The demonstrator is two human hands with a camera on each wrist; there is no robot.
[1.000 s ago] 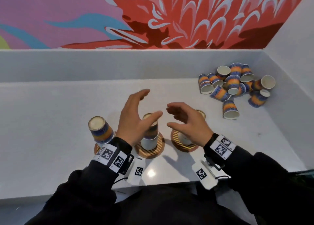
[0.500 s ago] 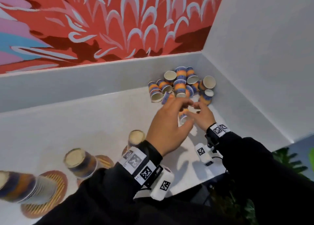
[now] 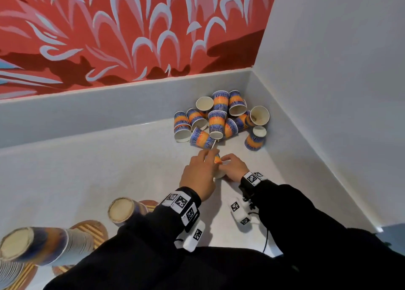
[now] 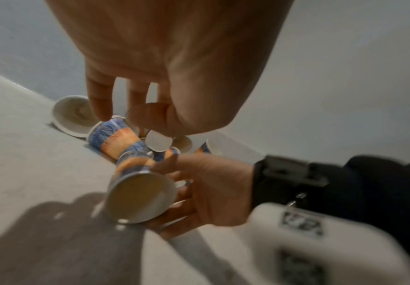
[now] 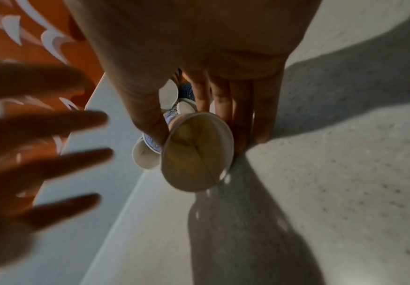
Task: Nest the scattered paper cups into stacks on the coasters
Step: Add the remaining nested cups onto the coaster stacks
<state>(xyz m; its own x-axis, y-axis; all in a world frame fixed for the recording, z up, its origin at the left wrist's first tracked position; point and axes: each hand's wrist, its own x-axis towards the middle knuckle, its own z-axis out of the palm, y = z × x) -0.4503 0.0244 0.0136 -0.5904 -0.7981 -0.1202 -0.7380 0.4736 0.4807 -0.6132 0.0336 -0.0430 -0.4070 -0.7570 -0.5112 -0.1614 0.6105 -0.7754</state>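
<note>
Reached farther right toward the cup pile (image 3: 221, 119) since before. Right hand (image 3: 233, 168) grips a cup (image 5: 196, 152) lying near the pile; left hand (image 3: 198, 175) open beside it.

Bare counter (image 3: 92, 171) lies open to my left, from the back ledge (image 3: 87, 114) to the near edge. Cup pile (image 3: 221, 119) fills the far right corner, hemmed by the side wall (image 3: 306, 136) and ledge; approach only from the near or left side. My left hand (image 3: 198, 175) and right hand (image 3: 233, 166) sit just before the pile. Cup stacks (image 3: 122, 211) on coasters (image 3: 91, 230) crowd the near-left edge by my left sleeve.
</note>
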